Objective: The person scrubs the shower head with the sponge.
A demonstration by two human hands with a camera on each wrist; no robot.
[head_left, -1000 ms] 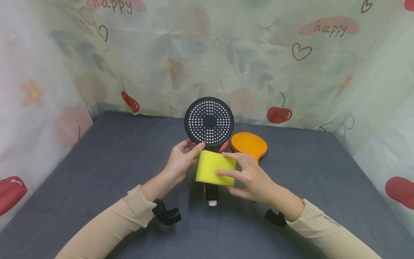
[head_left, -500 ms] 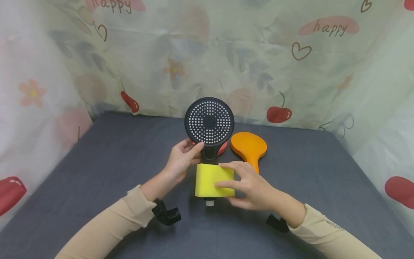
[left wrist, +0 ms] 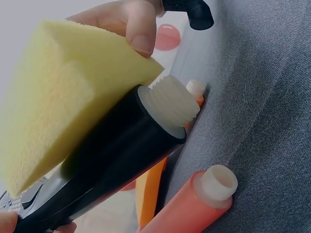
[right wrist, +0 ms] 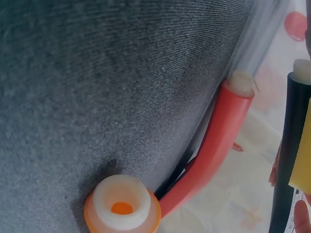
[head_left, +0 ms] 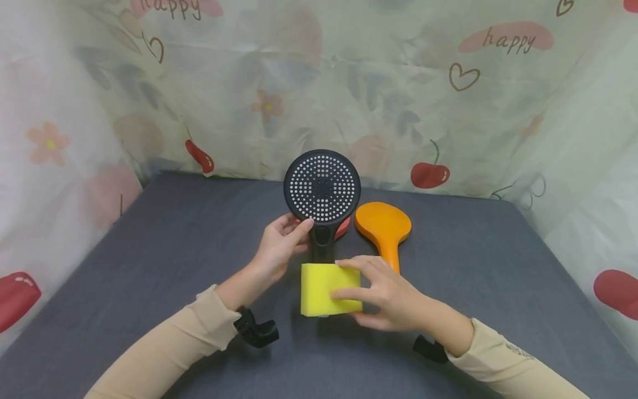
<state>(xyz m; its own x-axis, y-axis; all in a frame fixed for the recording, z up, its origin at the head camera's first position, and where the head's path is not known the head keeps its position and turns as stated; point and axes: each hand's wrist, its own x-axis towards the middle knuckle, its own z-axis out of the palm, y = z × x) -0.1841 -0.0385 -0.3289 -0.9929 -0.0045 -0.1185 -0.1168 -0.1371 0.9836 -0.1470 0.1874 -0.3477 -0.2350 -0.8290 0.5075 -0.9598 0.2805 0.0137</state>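
A black shower head [head_left: 322, 185] with a white-dotted face is held up at the middle of the head view. My left hand [head_left: 281, 247] grips it at the neck, thumb on the front. My right hand [head_left: 386, 293] holds a yellow sponge [head_left: 321, 291] between thumb and fingers, over the front of the lower handle. The left wrist view has the sponge [left wrist: 73, 92] lying along the black handle [left wrist: 116, 150], beside its white threaded end [left wrist: 172, 102]. At the right edge of the right wrist view, the sponge [right wrist: 303, 155] also meets the handle.
An orange shower head [head_left: 382, 221] lies on the dark grey table [head_left: 199, 221], just right of the black one. A red shower head [head_left: 343, 228] is mostly hidden behind the black one; its handle [right wrist: 214, 136] shows in the right wrist view. Patterned curtain [head_left: 224, 100] encloses the table.
My right hand has moved the sponge down the handle, from just below the round head to the bottom end. The left hand and shower head have stayed in place.
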